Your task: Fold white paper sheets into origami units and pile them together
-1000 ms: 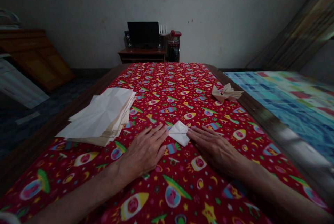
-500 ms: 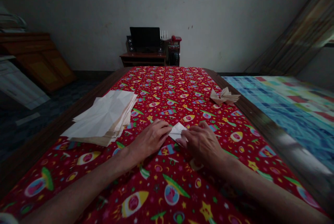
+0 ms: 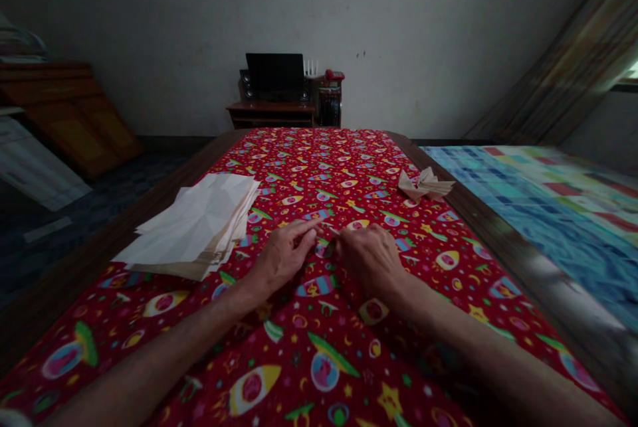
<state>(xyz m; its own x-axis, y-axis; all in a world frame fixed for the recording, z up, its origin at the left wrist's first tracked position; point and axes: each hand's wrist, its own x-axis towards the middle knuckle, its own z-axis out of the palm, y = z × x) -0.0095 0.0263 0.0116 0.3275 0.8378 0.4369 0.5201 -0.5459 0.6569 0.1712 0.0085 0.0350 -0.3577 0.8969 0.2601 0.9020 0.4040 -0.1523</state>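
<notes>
My left hand and my right hand meet over the red patterned tablecloth, fingers curled and pinched together. Between their fingertips only a thin sliver of a small folded white paper shows; the rest is hidden behind the hands. A stack of creased white paper sheets lies just left of my left hand.
A few folded tan paper pieces lie near the table's right edge. A blue checked bed cover is on the right. A low stand with a dark screen is against the far wall, a wooden cabinet at left.
Both hands went from lying flat beside the folded paper to closing on it and lifting it edge-on, so it is now almost hidden between the fingers.
</notes>
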